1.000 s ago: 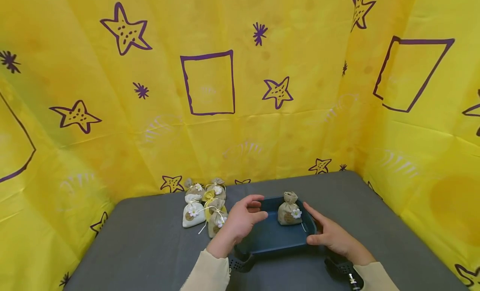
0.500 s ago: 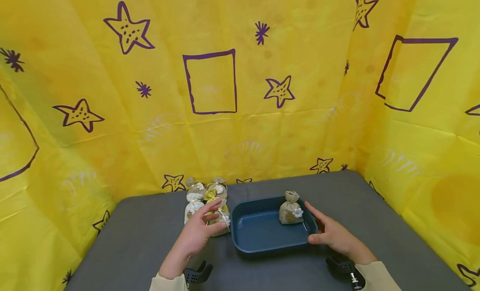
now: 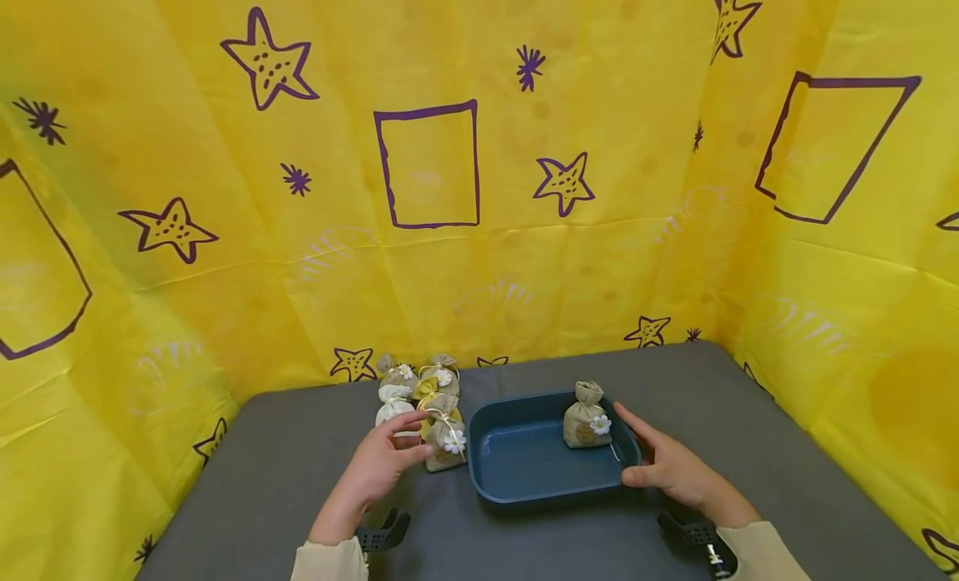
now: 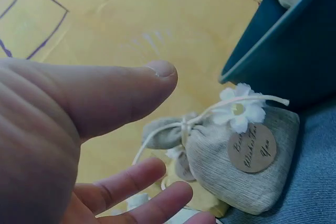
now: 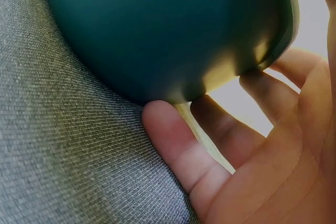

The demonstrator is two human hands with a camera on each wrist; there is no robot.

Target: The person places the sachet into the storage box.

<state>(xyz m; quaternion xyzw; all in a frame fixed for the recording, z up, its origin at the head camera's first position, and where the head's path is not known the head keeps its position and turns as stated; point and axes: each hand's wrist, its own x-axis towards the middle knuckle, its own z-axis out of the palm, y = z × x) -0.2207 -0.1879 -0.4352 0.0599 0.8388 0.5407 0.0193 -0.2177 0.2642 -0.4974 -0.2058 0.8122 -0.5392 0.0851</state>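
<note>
My left hand [image 3: 378,464] is beside the front beige drawstring pouch [image 3: 447,448]. In the left wrist view its thumb and fingers are spread, with a gap between them and the pouch, which bears a white flower and a round paper tag [image 4: 252,148]. My right hand [image 3: 670,469] lies along the right end of a dark blue tray [image 3: 554,495]. The right wrist view shows several extended fingertips touching the tray's outer wall [image 5: 157,51]; the thumb is mostly out of that view. Inside the tray, at its right end, one beige pouch [image 3: 580,431] stands upright.
Behind the front pouch cluster a white pouch [image 3: 393,404], a yellow pouch [image 3: 427,389] and two more beige pouches, left [image 3: 399,379] and right [image 3: 447,381]. They stand on a grey cloth-covered table [image 3: 285,473]. Yellow fabric walls [image 3: 330,298] enclose the back and sides.
My left hand has moved left from over the tray to the front beige pouch. My right hand stays at the tray's right end, and the pouch inside has not moved.
</note>
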